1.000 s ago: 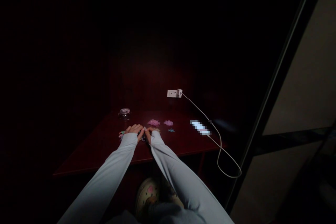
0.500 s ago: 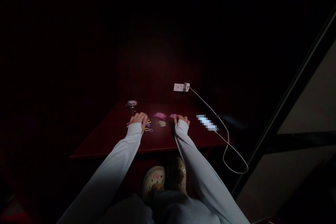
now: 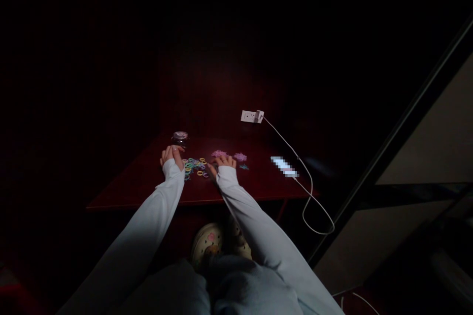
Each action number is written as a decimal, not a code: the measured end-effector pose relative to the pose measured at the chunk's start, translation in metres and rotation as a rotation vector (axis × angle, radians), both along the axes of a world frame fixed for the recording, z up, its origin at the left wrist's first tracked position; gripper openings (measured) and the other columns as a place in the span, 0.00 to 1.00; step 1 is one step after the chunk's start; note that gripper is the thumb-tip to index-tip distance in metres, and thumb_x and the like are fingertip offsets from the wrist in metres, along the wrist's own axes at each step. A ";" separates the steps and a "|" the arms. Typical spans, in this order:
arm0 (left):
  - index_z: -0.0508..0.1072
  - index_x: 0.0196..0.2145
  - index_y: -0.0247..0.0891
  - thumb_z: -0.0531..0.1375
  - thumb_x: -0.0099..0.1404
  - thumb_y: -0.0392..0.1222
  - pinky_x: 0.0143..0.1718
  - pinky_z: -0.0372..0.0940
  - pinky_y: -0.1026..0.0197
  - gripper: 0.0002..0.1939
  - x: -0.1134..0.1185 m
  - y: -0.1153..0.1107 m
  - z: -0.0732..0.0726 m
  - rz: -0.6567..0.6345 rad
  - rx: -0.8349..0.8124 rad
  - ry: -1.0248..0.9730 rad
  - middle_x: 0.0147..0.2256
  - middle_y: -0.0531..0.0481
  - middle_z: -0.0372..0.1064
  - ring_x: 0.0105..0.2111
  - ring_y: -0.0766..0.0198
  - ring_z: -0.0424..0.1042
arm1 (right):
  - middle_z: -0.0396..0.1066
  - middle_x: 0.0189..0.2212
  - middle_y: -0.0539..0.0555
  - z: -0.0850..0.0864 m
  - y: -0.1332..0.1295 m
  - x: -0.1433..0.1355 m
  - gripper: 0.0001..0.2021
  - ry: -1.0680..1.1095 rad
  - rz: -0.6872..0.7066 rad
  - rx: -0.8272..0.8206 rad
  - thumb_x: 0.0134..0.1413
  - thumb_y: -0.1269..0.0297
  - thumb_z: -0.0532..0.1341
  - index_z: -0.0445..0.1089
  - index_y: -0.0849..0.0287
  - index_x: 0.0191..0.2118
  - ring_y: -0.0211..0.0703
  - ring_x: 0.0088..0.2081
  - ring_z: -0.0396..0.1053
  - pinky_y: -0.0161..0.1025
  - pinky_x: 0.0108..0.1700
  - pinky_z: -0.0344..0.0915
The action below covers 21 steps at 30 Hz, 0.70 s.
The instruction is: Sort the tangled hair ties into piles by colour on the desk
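A mixed heap of small elastic hair bands (image 3: 191, 165) in green, yellow and purple lies on the dark red table (image 3: 148, 189). My left hand (image 3: 172, 156) is at the heap's left edge, fingers loosely bent and apart, with no held item visible. My right hand (image 3: 223, 162) is palm down just right of the heap, its fingers spread and thumb side towards the bands. Beyond its fingertips is a pink pile of bands (image 3: 219, 153). To its right are a purple pile (image 3: 240, 156) and a small teal pile (image 3: 244, 167).
A lidded clear jar (image 3: 180, 139) stands behind my left hand. At the right lies a blurred-out lit device (image 3: 284, 167), its white cable (image 3: 311, 184) looping off the table edge to a wall socket (image 3: 252, 116). Clogs (image 3: 207, 243) show below the table.
My right hand has moved left from the purple pile towards the mixed heap, uncovering the teal pile. My left hand has drawn back left, exposing more mixed bands. The view has shifted slightly.
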<state>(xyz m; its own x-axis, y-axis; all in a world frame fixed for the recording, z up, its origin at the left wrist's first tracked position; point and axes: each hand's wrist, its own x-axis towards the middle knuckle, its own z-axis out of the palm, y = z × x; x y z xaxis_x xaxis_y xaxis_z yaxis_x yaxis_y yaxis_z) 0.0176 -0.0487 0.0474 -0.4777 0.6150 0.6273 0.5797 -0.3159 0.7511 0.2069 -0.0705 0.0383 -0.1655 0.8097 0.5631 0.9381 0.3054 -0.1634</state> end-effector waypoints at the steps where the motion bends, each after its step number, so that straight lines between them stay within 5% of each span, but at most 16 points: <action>1: 0.73 0.33 0.40 0.40 0.79 0.39 0.57 0.65 0.42 0.25 0.001 0.000 0.000 -0.015 -0.007 0.010 0.42 0.38 0.77 0.47 0.47 0.74 | 0.76 0.53 0.56 0.000 -0.002 -0.014 0.14 -0.011 0.063 -0.014 0.75 0.51 0.60 0.79 0.52 0.52 0.52 0.55 0.63 0.45 0.55 0.54; 4: 0.74 0.32 0.39 0.41 0.78 0.39 0.57 0.65 0.39 0.25 0.003 0.000 0.001 -0.053 -0.023 0.045 0.42 0.35 0.78 0.48 0.44 0.74 | 0.75 0.55 0.56 0.001 -0.009 -0.039 0.15 -0.052 0.172 -0.061 0.73 0.50 0.62 0.78 0.51 0.53 0.52 0.56 0.63 0.45 0.56 0.55; 10: 0.74 0.31 0.40 0.43 0.78 0.37 0.51 0.64 0.43 0.23 0.006 -0.004 0.002 -0.152 -0.074 0.281 0.39 0.37 0.78 0.44 0.46 0.74 | 0.75 0.54 0.61 0.002 -0.013 -0.031 0.17 0.085 -0.100 -0.133 0.71 0.47 0.63 0.79 0.56 0.48 0.56 0.57 0.63 0.47 0.55 0.57; 21: 0.72 0.31 0.42 0.45 0.79 0.39 0.48 0.62 0.50 0.21 0.010 0.000 -0.003 -0.232 -0.113 0.571 0.38 0.43 0.79 0.45 0.51 0.75 | 0.79 0.52 0.55 0.003 -0.009 -0.027 0.14 0.172 -0.043 -0.272 0.71 0.50 0.63 0.84 0.50 0.43 0.55 0.59 0.62 0.47 0.58 0.55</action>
